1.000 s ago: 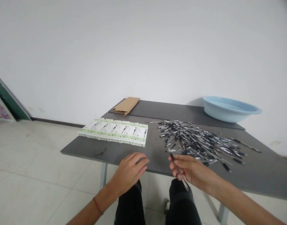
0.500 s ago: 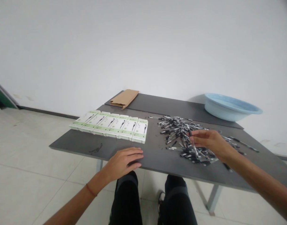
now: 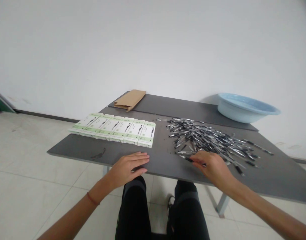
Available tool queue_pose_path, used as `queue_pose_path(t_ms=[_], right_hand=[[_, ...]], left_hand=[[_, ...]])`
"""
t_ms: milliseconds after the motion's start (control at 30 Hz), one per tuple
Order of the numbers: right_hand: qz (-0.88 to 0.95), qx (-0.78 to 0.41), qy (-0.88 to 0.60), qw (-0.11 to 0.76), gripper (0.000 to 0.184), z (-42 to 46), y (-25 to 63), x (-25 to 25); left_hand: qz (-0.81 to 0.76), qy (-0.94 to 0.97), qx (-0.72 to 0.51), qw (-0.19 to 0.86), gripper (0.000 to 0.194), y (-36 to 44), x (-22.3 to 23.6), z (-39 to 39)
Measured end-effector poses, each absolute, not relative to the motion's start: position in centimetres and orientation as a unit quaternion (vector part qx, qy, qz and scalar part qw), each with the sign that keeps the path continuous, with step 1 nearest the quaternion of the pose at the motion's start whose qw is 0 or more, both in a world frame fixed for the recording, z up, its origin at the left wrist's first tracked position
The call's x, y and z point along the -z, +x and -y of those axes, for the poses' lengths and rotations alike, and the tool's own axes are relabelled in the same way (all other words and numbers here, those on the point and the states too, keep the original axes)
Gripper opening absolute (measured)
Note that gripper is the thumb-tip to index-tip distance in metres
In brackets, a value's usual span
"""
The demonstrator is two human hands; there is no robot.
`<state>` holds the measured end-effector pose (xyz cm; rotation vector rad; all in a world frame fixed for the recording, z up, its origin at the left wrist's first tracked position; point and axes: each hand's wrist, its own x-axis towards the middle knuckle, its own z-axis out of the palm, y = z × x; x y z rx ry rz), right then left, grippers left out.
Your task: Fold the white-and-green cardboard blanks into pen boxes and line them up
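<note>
My left hand [image 3: 129, 168] lies on the front edge of the table, fingers stretched out, holding nothing, just in front of the boxes. My right hand [image 3: 212, 167] is pinched round a pen [image 3: 186, 158] at the near side of the pile; its black grip end points left, and the rest is hidden by the fingers. Beyond that hand spreads a heap of clear and black gel pens [image 3: 205, 136], lying crosswise. On the left, several white-and-green pen boxes [image 3: 123, 129] lie flat in a slanting row, side by side.
A brown paper bag [image 3: 131, 99] lies flat at the back left of the dark grey table [image 3: 165, 163]. The light blue basin [image 3: 242, 110] stands at the back right by the white wall. My knees are under the front edge.
My right hand has come down and nearer from above the pile, its pen now low at the near edge. My left hand stays on the table. The view has shifted slightly.
</note>
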<state>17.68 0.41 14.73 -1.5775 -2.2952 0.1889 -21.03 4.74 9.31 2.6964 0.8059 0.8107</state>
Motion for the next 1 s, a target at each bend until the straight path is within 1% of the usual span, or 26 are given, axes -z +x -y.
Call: queue_pose_path(t_ms=[233, 367, 500, 733, 900, 1000], right_hand=[[0.832, -0.023, -0.535, 0.143, 0.028, 0.7, 14.9, -13.2], [0.837, 0.003, -0.531, 0.132, 0.031, 1.1, 15.1, -12.8], [0.842, 0.029, -0.523, 0.131, 0.030, 1.5, 15.5, -12.3], [0.846, 0.029, -0.517, 0.130, 0.036, 2.0, 16.2, -12.2], [0.843, 0.033, -0.517, 0.142, 0.032, 2.3, 16.9, -12.5], [0.835, 0.040, -0.519, 0.179, 0.028, 2.9, 17.6, -12.8]], left_hand=[[-0.272, 0.912, -0.286, 0.111, 0.035, -20.8, -9.7, -4.5], [-0.275, 0.910, -0.287, 0.116, 0.035, -20.7, -9.9, -4.4], [-0.278, 0.908, -0.289, 0.120, 0.036, -20.7, -9.9, -4.4], [-0.273, 0.909, -0.295, 0.110, 0.037, -20.8, -9.3, -4.6], [-0.275, 0.911, -0.292, 0.098, 0.035, -20.8, -9.3, -4.6], [-0.275, 0.912, -0.289, 0.093, 0.035, -20.7, -9.5, -4.5]])
